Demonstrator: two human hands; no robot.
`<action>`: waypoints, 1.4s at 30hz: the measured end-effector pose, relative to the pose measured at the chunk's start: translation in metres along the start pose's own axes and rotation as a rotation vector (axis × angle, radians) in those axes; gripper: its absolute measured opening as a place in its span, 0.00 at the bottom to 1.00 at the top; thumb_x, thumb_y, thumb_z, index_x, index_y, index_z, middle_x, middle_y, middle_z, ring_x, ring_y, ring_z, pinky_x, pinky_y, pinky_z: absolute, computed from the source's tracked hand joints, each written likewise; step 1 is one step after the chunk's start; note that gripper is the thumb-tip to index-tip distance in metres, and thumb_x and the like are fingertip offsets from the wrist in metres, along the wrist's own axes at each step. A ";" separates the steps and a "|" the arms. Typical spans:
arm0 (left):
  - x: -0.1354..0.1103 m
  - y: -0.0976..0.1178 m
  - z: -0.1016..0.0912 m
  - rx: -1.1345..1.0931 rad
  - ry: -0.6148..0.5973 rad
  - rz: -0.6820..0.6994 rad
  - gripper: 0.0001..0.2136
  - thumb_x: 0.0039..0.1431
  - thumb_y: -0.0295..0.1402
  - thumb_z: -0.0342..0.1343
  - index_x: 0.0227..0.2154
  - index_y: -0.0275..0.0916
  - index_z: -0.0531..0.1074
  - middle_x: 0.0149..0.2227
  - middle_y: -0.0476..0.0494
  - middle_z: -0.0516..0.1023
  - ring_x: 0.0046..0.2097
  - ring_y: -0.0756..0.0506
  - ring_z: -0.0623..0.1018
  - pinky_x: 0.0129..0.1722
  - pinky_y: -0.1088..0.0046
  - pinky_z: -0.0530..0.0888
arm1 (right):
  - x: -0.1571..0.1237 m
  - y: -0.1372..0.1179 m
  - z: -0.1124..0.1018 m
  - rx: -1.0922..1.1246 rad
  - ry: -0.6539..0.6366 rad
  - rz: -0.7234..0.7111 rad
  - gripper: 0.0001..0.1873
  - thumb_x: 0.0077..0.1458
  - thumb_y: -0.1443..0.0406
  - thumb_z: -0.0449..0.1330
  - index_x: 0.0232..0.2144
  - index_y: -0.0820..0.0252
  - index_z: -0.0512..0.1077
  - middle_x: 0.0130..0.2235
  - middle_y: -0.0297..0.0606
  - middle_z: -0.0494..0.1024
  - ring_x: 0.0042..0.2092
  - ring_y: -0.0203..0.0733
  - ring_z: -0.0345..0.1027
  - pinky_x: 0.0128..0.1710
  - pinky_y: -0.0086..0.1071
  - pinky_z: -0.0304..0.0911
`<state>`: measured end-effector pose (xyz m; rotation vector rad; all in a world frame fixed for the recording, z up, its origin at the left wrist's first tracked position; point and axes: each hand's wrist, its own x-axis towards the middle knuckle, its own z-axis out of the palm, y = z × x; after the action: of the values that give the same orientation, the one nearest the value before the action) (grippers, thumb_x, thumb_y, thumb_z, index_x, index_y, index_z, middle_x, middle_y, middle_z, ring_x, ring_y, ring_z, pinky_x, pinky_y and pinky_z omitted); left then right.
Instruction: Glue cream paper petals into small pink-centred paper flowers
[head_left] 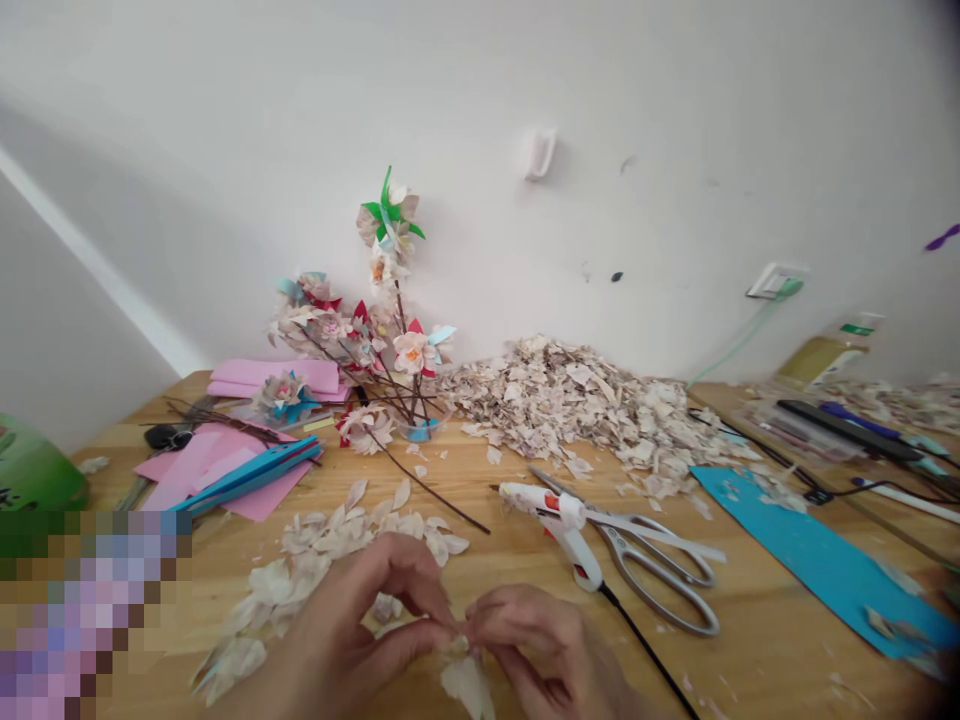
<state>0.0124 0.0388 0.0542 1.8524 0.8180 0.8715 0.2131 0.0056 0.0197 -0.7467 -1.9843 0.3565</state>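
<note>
Both hands meet low in the middle of the head view. My left hand (375, 625) is closed, thumb and fingers pinching pale, papery petals (466, 683). From the other side my right hand (536, 640) is closed too, its fingertips on the top of the same petals. What joins the petals is hidden by the fingers. Around my left hand lie loose pale petals (330, 535). Right of my right hand rest a white hot glue gun (559, 520) and silver-handled scissors (660, 575), the gun partly over the blades.
Behind stand handmade petal flowers (416, 352) on twigs in a clear holder. A big heap of dry petals (562, 400) lies against the wall. Pink paper (195, 465) is at left, a blue sheet (810, 560) at right. A black cord (649, 650) runs to the front edge.
</note>
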 end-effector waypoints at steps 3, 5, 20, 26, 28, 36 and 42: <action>-0.001 0.000 0.000 0.018 -0.039 -0.047 0.04 0.53 0.33 0.55 0.31 0.43 0.66 0.30 0.50 0.77 0.35 0.48 0.77 0.35 0.74 0.70 | 0.000 -0.001 -0.001 0.024 0.000 0.007 0.23 0.49 0.80 0.52 0.44 0.53 0.60 0.33 0.37 0.78 0.35 0.39 0.74 0.35 0.29 0.70; -0.001 0.003 0.000 0.030 -0.073 -0.094 0.04 0.53 0.34 0.55 0.31 0.43 0.66 0.31 0.49 0.77 0.35 0.48 0.76 0.34 0.74 0.70 | -0.001 -0.001 0.000 0.022 0.006 0.025 0.22 0.49 0.79 0.52 0.44 0.53 0.60 0.33 0.37 0.77 0.36 0.39 0.74 0.35 0.29 0.70; 0.002 0.007 0.000 0.043 -0.116 -0.156 0.05 0.53 0.33 0.54 0.32 0.43 0.64 0.29 0.52 0.77 0.33 0.49 0.76 0.32 0.74 0.69 | -0.003 -0.004 -0.003 0.004 -0.024 0.101 0.21 0.49 0.79 0.52 0.42 0.53 0.63 0.35 0.35 0.78 0.37 0.37 0.73 0.37 0.27 0.68; 0.002 0.007 0.000 0.054 -0.123 -0.149 0.05 0.53 0.33 0.54 0.32 0.44 0.64 0.29 0.51 0.77 0.33 0.48 0.76 0.31 0.73 0.69 | -0.003 -0.006 -0.003 -0.010 -0.030 0.154 0.20 0.49 0.78 0.52 0.40 0.52 0.64 0.35 0.35 0.78 0.37 0.38 0.74 0.37 0.28 0.68; 0.002 0.006 0.000 0.066 -0.109 -0.130 0.05 0.53 0.34 0.55 0.31 0.44 0.63 0.29 0.51 0.77 0.33 0.48 0.76 0.32 0.73 0.69 | -0.003 -0.006 -0.003 -0.018 -0.023 0.160 0.18 0.50 0.78 0.53 0.40 0.52 0.65 0.34 0.35 0.78 0.37 0.38 0.74 0.36 0.28 0.68; 0.004 0.009 0.001 0.104 -0.133 -0.087 0.04 0.53 0.31 0.53 0.33 0.46 0.64 0.29 0.51 0.77 0.34 0.47 0.76 0.32 0.73 0.69 | -0.006 -0.001 -0.003 -0.051 -0.029 0.141 0.18 0.49 0.78 0.53 0.39 0.53 0.66 0.33 0.34 0.79 0.35 0.39 0.74 0.35 0.28 0.69; -0.001 0.003 -0.001 0.057 -0.163 -0.070 0.19 0.56 0.33 0.51 0.49 0.54 0.55 0.32 0.53 0.77 0.35 0.48 0.75 0.38 0.71 0.68 | -0.003 -0.002 -0.005 -0.053 -0.026 0.153 0.17 0.49 0.77 0.52 0.38 0.54 0.67 0.33 0.36 0.79 0.35 0.39 0.75 0.34 0.29 0.70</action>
<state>0.0116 0.0374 0.0576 1.9045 0.8078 0.6504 0.2177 0.0021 0.0211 -0.9346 -1.9729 0.4069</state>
